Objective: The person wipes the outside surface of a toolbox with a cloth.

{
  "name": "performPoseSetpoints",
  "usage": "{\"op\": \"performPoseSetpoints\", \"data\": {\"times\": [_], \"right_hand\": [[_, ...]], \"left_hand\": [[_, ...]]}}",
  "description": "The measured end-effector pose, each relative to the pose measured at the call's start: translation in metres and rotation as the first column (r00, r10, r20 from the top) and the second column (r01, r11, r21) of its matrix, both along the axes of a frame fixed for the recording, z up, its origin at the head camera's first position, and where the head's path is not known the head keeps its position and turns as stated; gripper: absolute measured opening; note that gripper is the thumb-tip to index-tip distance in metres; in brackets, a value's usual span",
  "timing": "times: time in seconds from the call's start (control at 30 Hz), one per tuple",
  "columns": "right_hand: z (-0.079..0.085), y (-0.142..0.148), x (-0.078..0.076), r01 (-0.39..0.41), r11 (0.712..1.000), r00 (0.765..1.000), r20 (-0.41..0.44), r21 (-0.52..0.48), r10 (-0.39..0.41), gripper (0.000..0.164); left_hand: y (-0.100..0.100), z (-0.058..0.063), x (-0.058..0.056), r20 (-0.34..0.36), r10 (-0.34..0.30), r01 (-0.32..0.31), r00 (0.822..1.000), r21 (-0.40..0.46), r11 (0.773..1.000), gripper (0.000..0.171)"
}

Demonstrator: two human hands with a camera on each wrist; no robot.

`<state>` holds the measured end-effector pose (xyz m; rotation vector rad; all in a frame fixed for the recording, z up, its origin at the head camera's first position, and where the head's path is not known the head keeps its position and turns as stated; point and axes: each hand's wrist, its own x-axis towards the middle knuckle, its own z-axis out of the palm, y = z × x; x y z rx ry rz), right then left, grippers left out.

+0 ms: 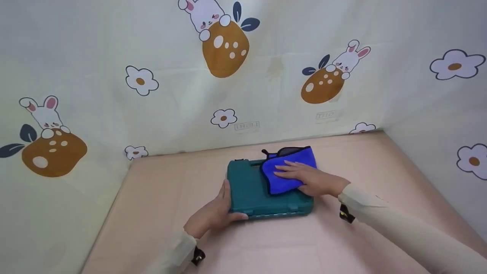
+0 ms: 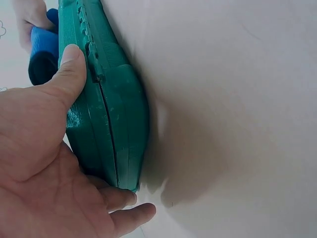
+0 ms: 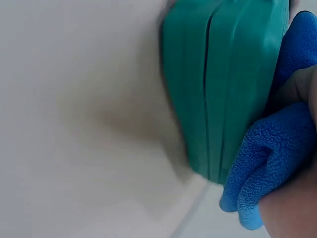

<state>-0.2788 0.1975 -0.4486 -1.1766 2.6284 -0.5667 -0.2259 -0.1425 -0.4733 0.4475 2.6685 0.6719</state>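
Note:
A dark green plastic case [image 1: 249, 190] lies flat on the table. My left hand [image 1: 215, 213] grips its near left corner, thumb [image 2: 73, 69] over the hinged front edge and the other fingers along the left side. On the case's upper right part lies a blue cloth [image 1: 279, 182] with black edging and a loop. My right hand [image 1: 312, 179] presses on this cloth with fingers spread and nearly straight. In the right wrist view the fuzzy blue cloth [image 3: 277, 158] folds about the hand beside the case's end [image 3: 218, 94]; the fingertips are hidden there.
A pale pinkish cover [image 1: 171, 182] spreads over the tabletop around the case. Behind and at both sides stand pale curtain walls [image 1: 171, 114] printed with rabbits and flowers. Each sleeve has a dark strap at the wrist.

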Motion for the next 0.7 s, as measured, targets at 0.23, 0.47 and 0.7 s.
{"op": "performPoseSetpoints", "data": {"times": [0.23, 0.47, 0.7], "right_hand": [[0.001, 0.007, -0.017, 0.078, 0.997, 0.997, 0.009, -0.006, -0.078, 0.071], [0.000, 0.010, -0.032, 0.164, 0.986, 0.986, 0.037, -0.008, -0.163, 0.068], [-0.002, 0.012, -0.041, 0.243, 0.970, 0.967, 0.081, -0.010, -0.242, 0.069]], "left_hand": [[0.001, 0.001, 0.000, -0.001, -0.007, 0.007, 1.000, 0.013, 1.000, 0.128], [0.000, 0.001, 0.000, -0.003, -0.012, 0.012, 1.000, 0.024, 1.000, 0.128], [-0.001, 0.002, 0.000, 0.003, -0.019, 0.019, 1.000, 0.038, 0.999, 0.127]]}}
